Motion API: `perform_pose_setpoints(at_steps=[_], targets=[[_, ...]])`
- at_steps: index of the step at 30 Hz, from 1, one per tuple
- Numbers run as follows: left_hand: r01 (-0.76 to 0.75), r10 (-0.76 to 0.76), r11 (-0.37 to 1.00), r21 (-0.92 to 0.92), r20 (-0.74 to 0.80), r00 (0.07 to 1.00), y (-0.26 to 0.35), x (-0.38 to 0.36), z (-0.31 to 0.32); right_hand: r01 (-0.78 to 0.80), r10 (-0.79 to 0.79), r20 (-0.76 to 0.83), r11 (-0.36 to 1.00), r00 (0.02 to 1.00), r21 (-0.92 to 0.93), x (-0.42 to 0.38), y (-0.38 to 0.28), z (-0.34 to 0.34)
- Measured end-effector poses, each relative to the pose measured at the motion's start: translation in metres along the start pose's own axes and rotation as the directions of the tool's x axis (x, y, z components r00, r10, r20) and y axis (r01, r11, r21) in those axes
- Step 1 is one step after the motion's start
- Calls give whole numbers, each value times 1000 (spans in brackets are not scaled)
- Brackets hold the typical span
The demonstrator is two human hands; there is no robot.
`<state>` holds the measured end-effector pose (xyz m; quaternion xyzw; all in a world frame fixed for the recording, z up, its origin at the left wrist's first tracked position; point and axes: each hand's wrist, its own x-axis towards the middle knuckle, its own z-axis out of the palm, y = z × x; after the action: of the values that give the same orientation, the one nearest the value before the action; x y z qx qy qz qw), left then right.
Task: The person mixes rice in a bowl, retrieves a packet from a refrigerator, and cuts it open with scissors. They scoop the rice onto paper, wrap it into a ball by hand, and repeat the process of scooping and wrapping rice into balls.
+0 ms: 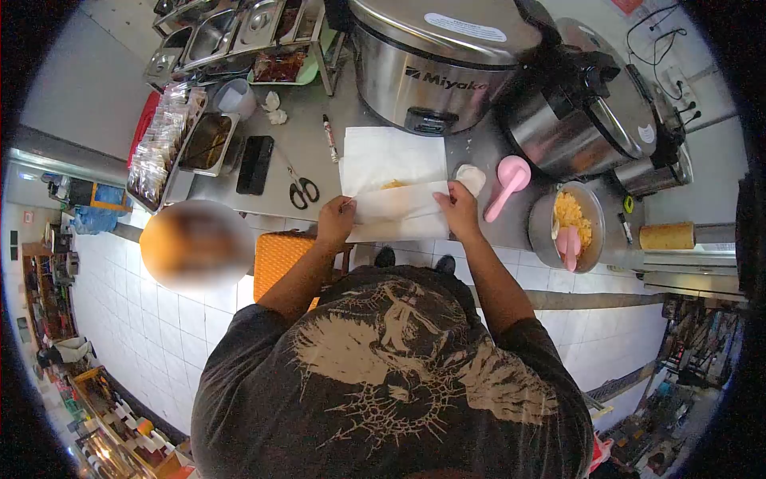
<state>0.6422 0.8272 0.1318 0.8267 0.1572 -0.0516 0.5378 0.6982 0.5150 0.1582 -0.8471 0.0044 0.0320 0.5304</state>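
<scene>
A white sheet of wrapping paper (392, 152) lies at the front edge of the counter, its near part lifted and folded over. A little yellow food (393, 184) shows on the paper just beyond the fold; the rest of it is covered. My left hand (337, 219) pinches the left end of the folded edge. At the right end, my right hand (459, 211) grips the same paper with fingers closed. Beside that hand are a crumpled white piece (471, 180) and a pink rice scoop (507, 185).
Large steel rice cookers (435, 80) stand at the back. On the right sits a metal bowl (597, 247) of yellow food with a pink scoop. Scissors (302, 190), a phone (255, 164), a marker (329, 137) and a tray of packets (166, 144) are on the left.
</scene>
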Motion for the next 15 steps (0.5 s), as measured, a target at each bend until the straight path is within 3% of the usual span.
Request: perform_pose_setpoints(at_steps=[2, 3, 4, 6, 8, 9, 11, 13, 15], targets=[[110, -116, 987, 116, 39, 993, 27, 1, -8, -62, 59, -30, 992, 998, -111, 4, -2, 7], [41, -45, 984, 174, 17, 999, 28, 3, -9, -96, 89, -49, 981, 995, -166, 4, -4, 11], [-25, 26, 972, 233, -1, 1000, 28, 5, -11, 42, -80, -125, 957, 989, -286, 0, -13, 15], [-117, 125, 933, 340, -4, 992, 28, 10, -14, 266, -426, -204, 804, 881, -532, -13, -26, 23], [-168, 176, 887, 429, 21, 984, 28, 14, -17, 533, -516, 172, 721, 839, -443, -24, -25, 27], [-262, 305, 861, 437, -29, 952, 32, 21, -15, 646, -546, 347, 672, 762, -361, -28, -26, 29], [-434, 540, 773, 463, -122, 833, 43, 41, -6, 663, -541, 382, 614, 749, -428, -43, -45, 42], [-468, 544, 602, 647, 96, 833, 73, 66, -1, 646, -502, 407, 589, 763, -486, -52, -54, 47], [-423, 441, 465, 778, 212, 872, 83, 90, 9, 603, -438, 415, 588, 798, -539, -52, -58, 47]])
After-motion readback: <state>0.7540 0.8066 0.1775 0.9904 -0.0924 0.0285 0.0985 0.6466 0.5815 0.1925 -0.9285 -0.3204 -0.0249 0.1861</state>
